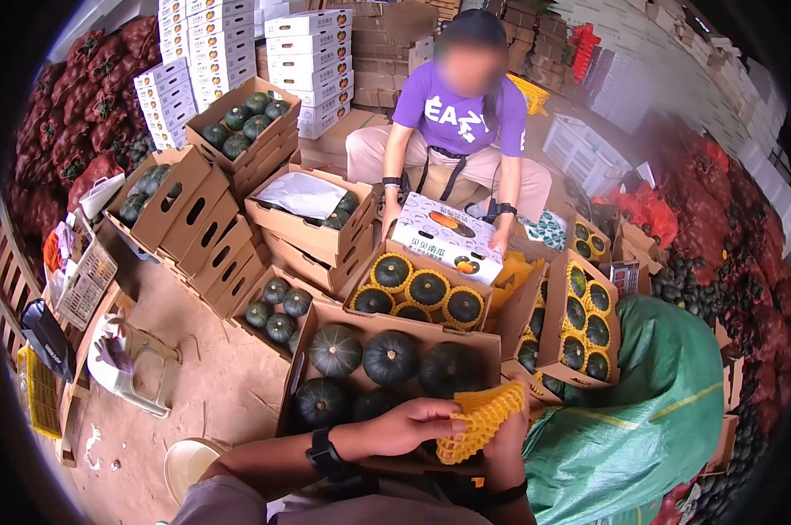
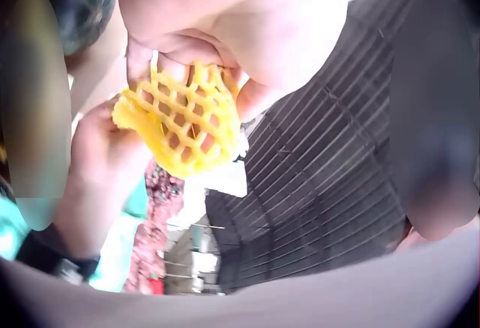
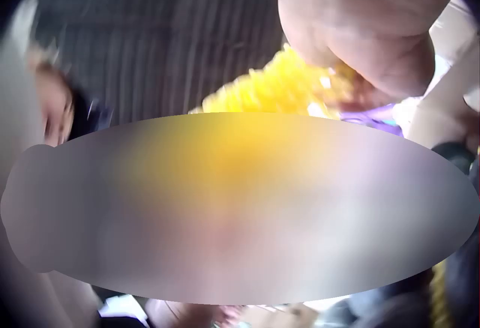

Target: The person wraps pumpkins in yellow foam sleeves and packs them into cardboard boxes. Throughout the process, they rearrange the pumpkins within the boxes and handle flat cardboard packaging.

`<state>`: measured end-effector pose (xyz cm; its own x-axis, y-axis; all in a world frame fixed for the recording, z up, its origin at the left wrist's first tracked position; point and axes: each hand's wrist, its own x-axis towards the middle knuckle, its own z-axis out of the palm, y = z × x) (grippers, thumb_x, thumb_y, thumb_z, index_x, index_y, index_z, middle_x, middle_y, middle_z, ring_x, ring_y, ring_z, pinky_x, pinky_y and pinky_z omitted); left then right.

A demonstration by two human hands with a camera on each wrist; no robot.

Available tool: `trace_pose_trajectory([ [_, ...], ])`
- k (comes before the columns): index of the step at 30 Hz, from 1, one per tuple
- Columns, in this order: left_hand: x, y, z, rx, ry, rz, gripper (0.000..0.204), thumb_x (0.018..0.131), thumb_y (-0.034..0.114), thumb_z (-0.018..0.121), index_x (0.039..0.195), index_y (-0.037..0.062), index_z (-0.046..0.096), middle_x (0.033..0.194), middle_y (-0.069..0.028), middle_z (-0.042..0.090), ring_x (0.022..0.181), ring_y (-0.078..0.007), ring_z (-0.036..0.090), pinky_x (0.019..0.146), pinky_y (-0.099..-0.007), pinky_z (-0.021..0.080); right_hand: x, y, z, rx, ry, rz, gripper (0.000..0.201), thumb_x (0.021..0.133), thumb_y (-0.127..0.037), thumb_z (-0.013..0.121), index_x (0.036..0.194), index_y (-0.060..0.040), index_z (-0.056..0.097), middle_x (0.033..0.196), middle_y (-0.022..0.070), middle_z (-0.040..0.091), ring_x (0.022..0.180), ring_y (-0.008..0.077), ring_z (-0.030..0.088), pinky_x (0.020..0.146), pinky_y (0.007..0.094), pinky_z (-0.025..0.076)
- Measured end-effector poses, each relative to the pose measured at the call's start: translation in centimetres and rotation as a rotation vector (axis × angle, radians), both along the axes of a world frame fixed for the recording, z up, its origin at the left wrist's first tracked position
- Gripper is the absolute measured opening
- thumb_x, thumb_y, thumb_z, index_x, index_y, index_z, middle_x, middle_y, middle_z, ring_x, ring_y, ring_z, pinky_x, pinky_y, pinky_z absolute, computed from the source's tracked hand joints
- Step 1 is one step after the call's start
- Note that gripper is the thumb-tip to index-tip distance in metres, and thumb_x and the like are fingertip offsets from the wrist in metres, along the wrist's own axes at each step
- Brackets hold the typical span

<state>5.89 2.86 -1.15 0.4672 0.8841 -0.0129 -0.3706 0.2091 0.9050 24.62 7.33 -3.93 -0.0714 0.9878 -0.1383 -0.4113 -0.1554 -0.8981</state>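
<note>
A yellow foam net sleeve (image 1: 478, 424) is held up between my two hands, over the near edge of a cardboard box (image 1: 491, 350) of dark green pumpkins (image 1: 390, 357). My left hand (image 1: 413, 429) pinches the sleeve's left side between thumb and fingers. On the other side, my right hand (image 1: 505, 433) grips it, its fingers partly hidden behind the netting. The left wrist view shows the sleeve (image 2: 187, 122) hanging below the left hand (image 2: 225, 20), with the right hand (image 2: 105, 144) at its edge. Much of the right wrist view is blurred out.
Opposite, a person in a purple shirt (image 1: 461, 118) holds a white printed carton (image 1: 448, 238) over a box of netted pumpkins (image 1: 428, 287). A green sack (image 1: 631, 411) stands at right. Stacked cardboard boxes (image 1: 207, 219) and a white plastic stool (image 1: 142, 367) are at left.
</note>
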Motion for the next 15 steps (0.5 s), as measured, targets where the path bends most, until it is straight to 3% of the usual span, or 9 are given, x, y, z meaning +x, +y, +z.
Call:
trace_pose_trajectory([
  [3, -0.4, 0.2, -0.3, -0.243, -0.197, 0.195, 0.028, 0.098, 0.022, 0.048, 0.111, 0.0001, 0.059, 0.101, 0.0005, 0.061, 0.092, -0.0042, 0.054, 0.080, -0.0220, 0.043, 2.3, -2.0, -1.1, -0.238, 0.497, 0.344, 0.049, 0.095, -0.034, 0.040, 0.134, -0.0051, 0.041, 0.124, 0.0174, 0.055, 0.114, 0.0295, 0.055, 0.097, 0.0434, 0.044],
  [4, -0.8, 0.0, -0.9, -0.083, -0.051, 0.269, 0.026, 0.093, 0.028, 0.057, 0.111, 0.0097, 0.064, 0.115, -0.0050, 0.058, 0.110, -0.0118, 0.050, 0.090, -0.0297, 0.040, 2.4, -2.5, -0.7, -0.171, 0.506, 0.410, 0.063, 0.091, -0.047, 0.044, 0.138, -0.0052, 0.040, 0.134, 0.0196, 0.048, 0.121, 0.0332, 0.050, 0.104, 0.0485, 0.036],
  [7, -1.1, -1.2, 3.5, 0.851, 0.759, 0.618, 0.033, 0.083, 0.029, 0.069, 0.115, 0.0226, 0.065, 0.132, -0.0085, 0.048, 0.127, -0.0268, 0.037, 0.098, -0.0427, 0.033, -0.6, -3.1, 3.0, 0.257, 0.359, 0.486, 0.071, 0.088, -0.056, 0.046, 0.137, -0.0040, 0.042, 0.134, 0.0182, 0.048, 0.127, 0.0334, 0.044, 0.107, 0.0485, 0.031],
  [8, -1.2, -1.6, 2.2, 0.959, 0.872, 0.594, 0.047, 0.073, 0.029, 0.076, 0.118, 0.0334, 0.064, 0.138, -0.0072, 0.041, 0.133, -0.0368, 0.023, 0.101, -0.0508, 0.025, 1.3, -3.6, 1.2, 0.328, 0.214, 0.508, 0.072, 0.088, -0.057, 0.045, 0.135, -0.0016, 0.041, 0.135, 0.0159, 0.046, 0.128, 0.0289, 0.040, 0.107, 0.0456, 0.029],
  [9, -1.2, -2.0, 2.3, 1.004, 0.902, 0.661, 0.035, 0.075, 0.027, 0.075, 0.109, 0.0245, 0.067, 0.137, -0.0059, 0.044, 0.130, -0.0348, 0.031, 0.099, -0.0475, 0.030, 1.9, -2.2, -0.7, 0.301, 0.329, 0.451, 0.070, 0.089, -0.057, 0.043, 0.133, -0.0028, 0.042, 0.134, 0.0150, 0.047, 0.126, 0.0279, 0.042, 0.106, 0.0447, 0.030],
  [11, -1.2, -0.7, 1.8, 0.891, 0.595, 0.469, 0.016, 0.078, 0.026, 0.072, 0.087, 0.0147, 0.067, 0.120, -0.0092, 0.055, 0.114, -0.0290, 0.049, 0.093, -0.0426, 0.037, 2.4, 0.1, -4.0, 0.240, 0.555, 0.331, 0.066, 0.091, -0.058, 0.039, 0.130, -0.0052, 0.044, 0.132, 0.0132, 0.048, 0.121, 0.0258, 0.046, 0.102, 0.0428, 0.032],
  [12, -1.3, -0.7, 1.2, 0.818, 0.617, 0.395, 0.014, 0.080, 0.023, 0.070, 0.081, 0.0108, 0.063, 0.106, -0.0102, 0.058, 0.100, -0.0282, 0.053, 0.088, -0.0403, 0.041, -1.3, -1.0, 1.9, -0.012, 0.479, 0.068, 0.060, 0.094, -0.059, 0.031, 0.113, -0.0069, 0.054, 0.118, 0.0102, 0.057, 0.110, 0.0233, 0.052, 0.094, 0.0407, 0.039],
  [14, -2.2, -0.9, 1.4, 0.677, 0.679, 0.216, 0.019, 0.086, 0.019, 0.065, 0.076, 0.0047, 0.058, 0.077, -0.0115, 0.058, 0.076, -0.0223, 0.059, 0.073, -0.0333, 0.045, -2.0, -3.1, 3.4, 0.300, -0.148, 0.468, 0.041, 0.094, -0.043, 0.047, 0.098, -0.0037, 0.058, 0.102, 0.0082, 0.057, 0.102, 0.0179, 0.052, 0.095, 0.0368, 0.037],
  [15, -3.2, -0.6, 0.8, 0.286, 0.642, -0.037, 0.033, 0.087, 0.032, 0.065, 0.082, -0.0002, 0.061, 0.078, -0.0114, 0.061, 0.076, -0.0182, 0.059, 0.070, -0.0293, 0.045, -1.4, -3.9, 3.2, 0.492, -0.499, 0.682, 0.033, 0.093, -0.035, 0.053, 0.093, -0.0029, 0.060, 0.097, 0.0073, 0.058, 0.098, 0.0170, 0.053, 0.095, 0.0350, 0.037],
])
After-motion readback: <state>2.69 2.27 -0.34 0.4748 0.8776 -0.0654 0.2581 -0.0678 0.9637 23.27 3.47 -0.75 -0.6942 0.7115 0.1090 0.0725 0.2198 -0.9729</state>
